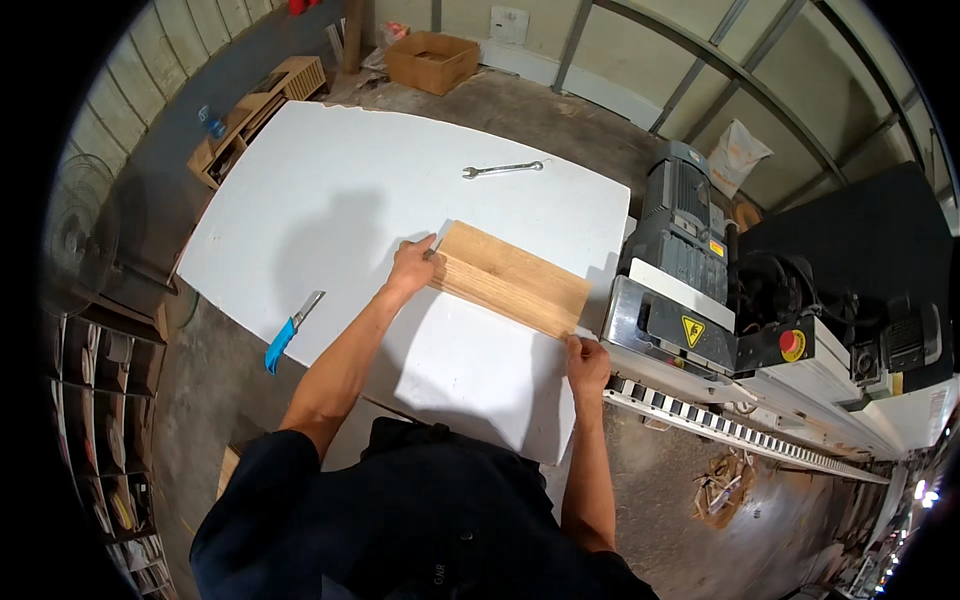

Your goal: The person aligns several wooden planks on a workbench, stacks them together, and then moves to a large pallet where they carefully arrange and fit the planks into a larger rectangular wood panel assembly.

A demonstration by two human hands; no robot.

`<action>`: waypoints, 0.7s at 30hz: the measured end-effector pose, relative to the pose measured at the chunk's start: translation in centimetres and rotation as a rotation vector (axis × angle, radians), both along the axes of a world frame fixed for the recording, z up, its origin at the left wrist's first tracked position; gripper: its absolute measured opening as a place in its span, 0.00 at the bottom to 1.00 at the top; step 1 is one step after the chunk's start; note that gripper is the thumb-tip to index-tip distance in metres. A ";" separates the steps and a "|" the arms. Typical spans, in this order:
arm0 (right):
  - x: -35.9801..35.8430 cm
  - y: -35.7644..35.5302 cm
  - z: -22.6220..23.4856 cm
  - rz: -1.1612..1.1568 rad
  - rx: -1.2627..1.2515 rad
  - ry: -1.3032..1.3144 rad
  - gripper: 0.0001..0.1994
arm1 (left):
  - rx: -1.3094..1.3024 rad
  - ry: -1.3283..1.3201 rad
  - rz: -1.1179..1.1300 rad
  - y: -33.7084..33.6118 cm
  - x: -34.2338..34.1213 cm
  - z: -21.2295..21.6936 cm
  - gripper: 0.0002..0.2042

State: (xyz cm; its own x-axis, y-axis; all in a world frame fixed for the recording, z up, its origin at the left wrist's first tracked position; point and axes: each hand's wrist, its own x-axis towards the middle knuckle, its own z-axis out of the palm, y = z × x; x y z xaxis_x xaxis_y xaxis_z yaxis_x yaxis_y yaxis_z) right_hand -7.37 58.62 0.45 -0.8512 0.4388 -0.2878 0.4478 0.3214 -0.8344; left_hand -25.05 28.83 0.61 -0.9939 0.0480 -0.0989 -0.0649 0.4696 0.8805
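Observation:
A light brown wood-grain board (pixel 515 262) lies tilted over a white tabletop, with a paler ridged strip along its near long side. My left hand (pixel 408 268) is closed on its left end, thumb and forefinger at the near corner. Something small and dark shows by those fingers; I cannot make out what it is. At the board's near right corner, my right hand (pixel 589 366) pinches the edge. A blue-handled knife (pixel 283 343) rests at the table's left near edge, blade pointing inward. Farther back lies a silver combination wrench (pixel 503 170).
The white table (pixel 250 210) adjoins a machine with a grey motor (pixel 683 215), a red stop button (pixel 792 346) and a toothed rail (pixel 740 430) on my right. Behind stands a cardboard box (pixel 432 63). Shelves (pixel 110 430) and a fan (pixel 80 220) are at left.

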 end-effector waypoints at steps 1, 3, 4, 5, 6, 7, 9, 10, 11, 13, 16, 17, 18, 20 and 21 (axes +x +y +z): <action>0.0 0.2 -0.6 -0.021 0.185 0.182 0.16 | -0.325 0.170 0.064 -0.2 -0.4 -0.6 0.17; -0.4 0.4 -1.1 -0.051 0.371 0.366 0.17 | -0.145 -0.038 -0.028 -0.2 -0.9 -0.6 0.18; -1.2 0.6 -1.4 -0.036 0.320 0.283 0.16 | 0.036 -0.246 -0.117 -0.2 -1.1 -0.7 0.20; -1.7 0.8 -1.8 -0.025 0.268 0.195 0.16 | 0.033 -0.252 -0.124 0.2 -0.9 -0.9 0.20; -2.3 1.2 -2.8 -0.036 0.274 0.198 0.16 | 0.083 -0.262 -0.102 1.1 -0.8 -0.6 0.20; -2.9 1.2 -3.8 -0.122 0.189 0.199 0.16 | 0.133 -0.273 -0.081 1.9 -0.7 -0.3 0.20; -4.3 -0.8 -4.0 -0.261 0.021 0.195 0.16 | 0.161 -0.259 -0.030 1.1 -0.6 -1.1 0.20; -4.0 -1.4 -3.9 -0.250 0.016 0.201 0.16 | 0.193 -0.250 0.009 0.5 -0.4 -1.5 0.19; -3.6 -2.2 -3.3 -0.208 -0.041 0.173 0.15 | 0.191 -0.245 0.028 -0.5 0.2 -2.0 0.19; -2.4 0.3 -6.4 -0.202 -0.012 0.345 0.15 | 0.168 -0.197 0.000 0.9 1.7 -1.7 0.17; 0.6 -2.7 -4.1 -0.082 0.006 0.182 0.14 | 0.183 -0.172 0.104 -3.1 6.7 -3.4 0.16; 1.5 -3.4 -3.5 -0.057 0.024 0.177 0.14 | 0.227 -0.139 0.132 -4.0 8.0 -3.9 0.15; 1.9 -3.4 -3.3 -0.045 0.050 0.170 0.14 | 0.230 -0.132 0.133 -3.7 8.6 -3.4 0.15; 1.8 -3.1 -2.9 -0.028 -0.055 0.201 0.15 | 0.259 -0.140 0.121 -3.7 10.0 -2.3 0.13; 3.1 -2.5 -3.2 -0.019 -0.156 0.206 0.18 | 0.223 -0.175 0.016 -4.1 10.0 -1.9 0.16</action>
State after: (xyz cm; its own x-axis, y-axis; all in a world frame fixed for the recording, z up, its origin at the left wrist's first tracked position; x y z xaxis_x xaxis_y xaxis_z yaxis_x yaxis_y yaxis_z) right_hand -4.30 56.16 -2.78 -0.8911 0.4190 -0.1743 0.2677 0.1750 -0.9475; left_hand -15.01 24.70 -1.32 -0.9634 0.0729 -0.2581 -0.2311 0.2629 0.9367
